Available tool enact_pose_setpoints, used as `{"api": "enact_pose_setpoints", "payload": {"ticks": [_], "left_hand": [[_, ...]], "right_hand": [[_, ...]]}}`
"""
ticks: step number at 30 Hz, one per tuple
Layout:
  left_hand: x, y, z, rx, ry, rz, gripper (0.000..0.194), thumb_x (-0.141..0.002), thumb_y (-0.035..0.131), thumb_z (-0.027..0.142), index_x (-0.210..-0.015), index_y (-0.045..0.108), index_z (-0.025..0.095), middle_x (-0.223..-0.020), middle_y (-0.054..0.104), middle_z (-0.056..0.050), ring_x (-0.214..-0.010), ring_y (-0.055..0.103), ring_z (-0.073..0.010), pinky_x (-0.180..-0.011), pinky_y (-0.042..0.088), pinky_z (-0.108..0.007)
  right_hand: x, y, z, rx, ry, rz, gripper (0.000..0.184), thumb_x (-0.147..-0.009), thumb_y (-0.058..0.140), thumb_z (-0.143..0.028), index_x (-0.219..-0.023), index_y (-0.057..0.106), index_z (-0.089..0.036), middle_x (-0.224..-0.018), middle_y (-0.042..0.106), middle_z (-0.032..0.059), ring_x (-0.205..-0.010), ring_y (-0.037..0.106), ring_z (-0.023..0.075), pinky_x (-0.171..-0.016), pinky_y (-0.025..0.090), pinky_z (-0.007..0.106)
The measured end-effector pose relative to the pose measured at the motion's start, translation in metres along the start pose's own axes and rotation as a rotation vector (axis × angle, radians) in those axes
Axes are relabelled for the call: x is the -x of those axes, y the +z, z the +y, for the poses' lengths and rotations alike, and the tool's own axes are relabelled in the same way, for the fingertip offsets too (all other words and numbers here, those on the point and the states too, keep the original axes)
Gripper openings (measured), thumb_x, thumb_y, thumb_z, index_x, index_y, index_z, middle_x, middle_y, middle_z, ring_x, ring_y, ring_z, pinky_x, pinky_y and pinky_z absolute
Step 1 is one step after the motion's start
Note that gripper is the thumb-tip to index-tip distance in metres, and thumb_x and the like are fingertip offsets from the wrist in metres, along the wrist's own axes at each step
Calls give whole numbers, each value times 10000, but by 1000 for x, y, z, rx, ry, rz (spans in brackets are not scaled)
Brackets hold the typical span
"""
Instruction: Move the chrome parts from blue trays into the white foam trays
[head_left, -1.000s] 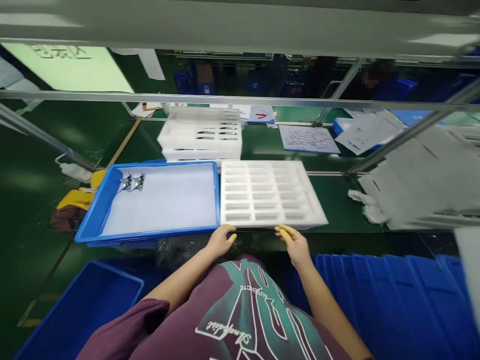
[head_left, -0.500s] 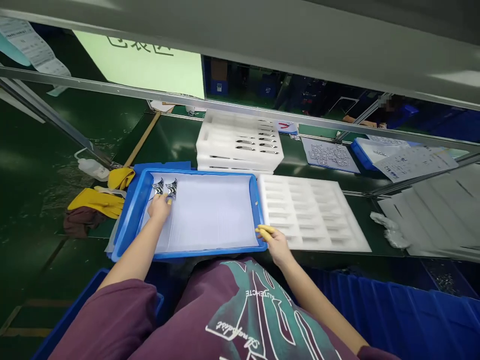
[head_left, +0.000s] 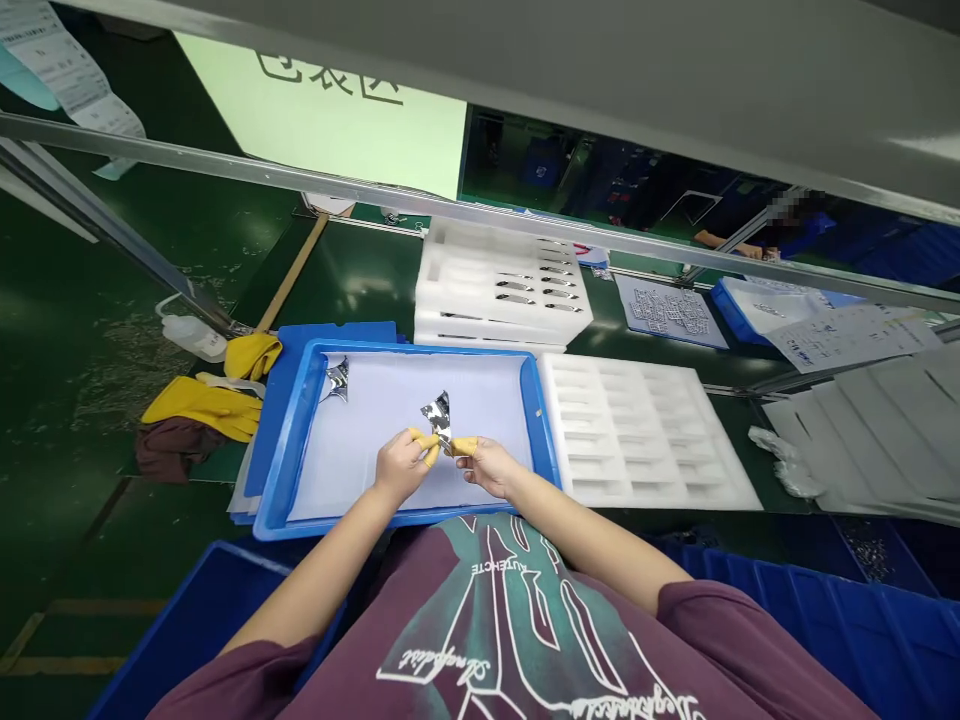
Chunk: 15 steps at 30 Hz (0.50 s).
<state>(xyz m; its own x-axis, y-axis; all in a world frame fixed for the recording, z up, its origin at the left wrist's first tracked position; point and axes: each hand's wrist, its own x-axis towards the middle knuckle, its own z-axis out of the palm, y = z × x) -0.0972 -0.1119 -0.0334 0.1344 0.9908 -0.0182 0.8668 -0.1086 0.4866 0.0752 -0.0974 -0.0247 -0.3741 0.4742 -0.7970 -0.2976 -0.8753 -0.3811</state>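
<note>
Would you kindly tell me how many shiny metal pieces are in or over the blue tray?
2: one piece held between left hand and right hand, over the blue tray; the other piece lies in its far left corner.

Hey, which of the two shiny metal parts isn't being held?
The far-left part, lying in the blue tray. The other part is in the fingers of the left hand and right hand.

the metal piece [head_left: 439, 418] is silvery and mirror-shiny, streaked with dark reflections; its far end flares to pointed corners and it narrows towards the near end, which the fingers of the left hand [head_left: 402, 466] and right hand [head_left: 489, 468] partly hide, holding it over the blue tray [head_left: 548, 430], right of the tray's middle
</note>
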Motion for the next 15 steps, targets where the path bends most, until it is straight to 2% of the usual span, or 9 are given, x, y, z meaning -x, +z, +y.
{"api": "enact_pose_setpoints", "payload": {"ticks": [4, 6, 8, 10, 12, 13, 15], "left_hand": [[1, 0, 6, 21, 105, -36, 222, -833, 514, 326, -817, 722, 251, -729, 641, -55, -697, 612, -152, -657, 481, -242], [-10, -10, -3, 57, 127, -89, 198, -796, 562, 372, -855, 708, 251, -799, 658, -60, -747, 623, -167, -702, 496, -254], [-26, -28, -20, 9, 42, -135, 268, -737, 608, 429, -918, 682, 247, -887, 661, -70, -815, 625, -201, -750, 511, -295], [-47, -49, -43, -232, -262, -120, 331, -731, 570, 462, -949, 650, 225, -880, 640, -83, -824, 616, -250, -697, 523, -363], [-67, -66, -68, -486, -518, -96, 462, -689, 555, 587, -950, 623, 211, -868, 623, -91, -835, 603, -294, -659, 519, -424], [-75, -72, -79, -543, -579, -50, 507, -665, 540, 648, -936, 611, 225, -860, 620, -78, -864, 599, -303, -669, 516, -437], [-87, -79, -98, -571, -626, -34, 450, -664, 508, 650, -862, 594, 256, -814, 610, -51, -886, 596, -308, -679, 506, -451]], "right_hand": [[-1, 0, 9, -19, -37, 25, 273, -499, 766, -304, -675, 603, -173, -668, 617, 5, -548, 436, 75, -488, 280, 205], [-3, -7, 12, 17, -119, 91, 230, -550, 742, -319, -642, 589, -174, -637, 596, 0, -553, 449, 84, -496, 297, 212], [-5, -23, 9, 111, -235, 179, 194, -613, 707, -321, -611, 578, -177, -603, 569, -8, -566, 466, 95, -524, 332, 225], [0, -52, 1, 223, -365, 267, 151, -666, 668, -298, -614, 587, -182, -602, 555, -17, -595, 485, 106, -586, 381, 241], [14, -93, -10, 357, -490, 375, 84, -691, 642, -254, -650, 612, -187, -656, 572, -16, -662, 514, 116, -683, 419, 259], [25, -117, -15, 435, -540, 435, 50, -695, 635, -230, -672, 625, -187, -702, 587, -9, -705, 528, 121, -730, 427, 267], [49, -163, -24, 613, -577, 531, 19, -694, 632, -189, -701, 646, -178, -791, 604, 12, -772, 543, 130, -784, 428, 277]]}}
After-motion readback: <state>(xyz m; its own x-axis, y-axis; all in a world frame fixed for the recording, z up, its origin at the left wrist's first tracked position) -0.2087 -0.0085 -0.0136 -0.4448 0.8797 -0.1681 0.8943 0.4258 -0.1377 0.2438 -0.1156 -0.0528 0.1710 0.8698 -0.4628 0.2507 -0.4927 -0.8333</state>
